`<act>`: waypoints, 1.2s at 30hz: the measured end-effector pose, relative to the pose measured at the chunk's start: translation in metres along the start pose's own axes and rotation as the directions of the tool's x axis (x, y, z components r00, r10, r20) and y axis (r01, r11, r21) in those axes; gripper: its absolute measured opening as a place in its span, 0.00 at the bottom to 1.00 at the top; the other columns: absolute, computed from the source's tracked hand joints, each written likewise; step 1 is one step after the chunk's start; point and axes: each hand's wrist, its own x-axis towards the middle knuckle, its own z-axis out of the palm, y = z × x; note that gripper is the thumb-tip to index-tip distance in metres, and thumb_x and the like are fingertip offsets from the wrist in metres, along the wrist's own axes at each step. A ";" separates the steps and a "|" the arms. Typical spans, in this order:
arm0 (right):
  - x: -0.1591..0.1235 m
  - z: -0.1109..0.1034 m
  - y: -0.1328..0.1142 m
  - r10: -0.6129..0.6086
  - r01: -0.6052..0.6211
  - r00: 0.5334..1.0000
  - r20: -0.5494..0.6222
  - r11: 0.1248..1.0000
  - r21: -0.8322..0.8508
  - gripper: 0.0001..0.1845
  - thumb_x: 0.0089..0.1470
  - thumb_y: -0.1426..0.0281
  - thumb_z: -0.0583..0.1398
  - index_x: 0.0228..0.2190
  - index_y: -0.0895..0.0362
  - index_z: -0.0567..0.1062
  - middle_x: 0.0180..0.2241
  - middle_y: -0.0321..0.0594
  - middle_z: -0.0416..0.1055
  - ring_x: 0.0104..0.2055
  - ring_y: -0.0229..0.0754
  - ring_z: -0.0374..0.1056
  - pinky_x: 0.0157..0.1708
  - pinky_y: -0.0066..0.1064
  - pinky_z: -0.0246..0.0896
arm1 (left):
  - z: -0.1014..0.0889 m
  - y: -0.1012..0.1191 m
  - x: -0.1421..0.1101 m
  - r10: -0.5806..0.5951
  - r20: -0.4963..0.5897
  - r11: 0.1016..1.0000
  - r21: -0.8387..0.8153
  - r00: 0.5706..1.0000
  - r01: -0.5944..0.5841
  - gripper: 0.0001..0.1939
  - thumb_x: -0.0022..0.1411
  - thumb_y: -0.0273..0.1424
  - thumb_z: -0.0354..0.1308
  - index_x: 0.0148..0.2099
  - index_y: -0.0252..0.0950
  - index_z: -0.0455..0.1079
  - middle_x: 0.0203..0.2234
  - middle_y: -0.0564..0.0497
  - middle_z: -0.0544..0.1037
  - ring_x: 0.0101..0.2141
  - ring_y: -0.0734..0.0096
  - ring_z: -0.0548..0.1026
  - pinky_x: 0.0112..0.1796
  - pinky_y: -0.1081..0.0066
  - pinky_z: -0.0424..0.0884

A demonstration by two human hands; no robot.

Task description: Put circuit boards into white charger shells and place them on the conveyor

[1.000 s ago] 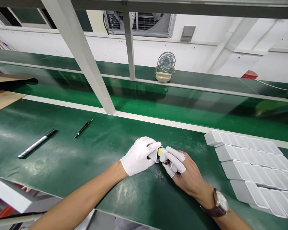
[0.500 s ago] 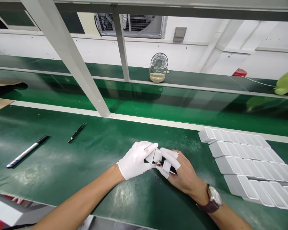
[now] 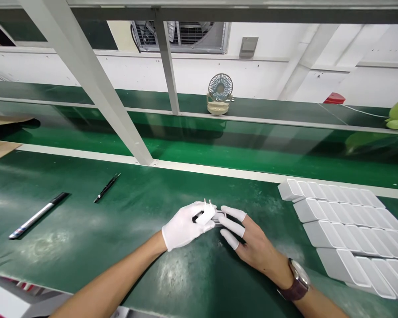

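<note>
My left hand [image 3: 185, 226], in a white glove, is closed on a white two-pin plug charger [image 3: 206, 215] over the middle of the bench. Its two metal pins point up and away from me. At its right side a pale housing part with a dark gap shows, partly covered by fingers. My right hand [image 3: 248, 240] wears white finger cots and a wristwatch. Its fingers are spread beside the charger, the fingertips at or very near that right side; whether they touch it I cannot tell.
Rows of white plastic boxes [image 3: 343, 229] stand on the green bench [image 3: 135, 265] at right. A marker pen [image 3: 38, 216] and a slim black tool [image 3: 106, 188] lie at left. A slanted white post [image 3: 96, 88] rises behind them. On the back shelf stands a small fan [image 3: 220, 93].
The charger has turned, so its pins now show pointing upward, where its open inside with small parts showed before. My right hand has loosened its grip and spread its fingers.
</note>
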 end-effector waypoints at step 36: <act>0.011 0.026 0.010 -0.019 0.018 1.000 -0.023 0.999 -0.047 0.23 0.63 0.74 0.58 0.58 0.49 0.68 0.52 0.47 0.70 0.52 0.45 0.72 0.49 0.38 0.74 | -0.005 -0.010 -0.003 0.105 -0.110 0.981 0.176 0.988 -0.085 0.40 0.51 0.29 0.69 0.65 0.43 0.59 0.49 0.49 0.76 0.44 0.64 0.76 0.49 0.57 0.75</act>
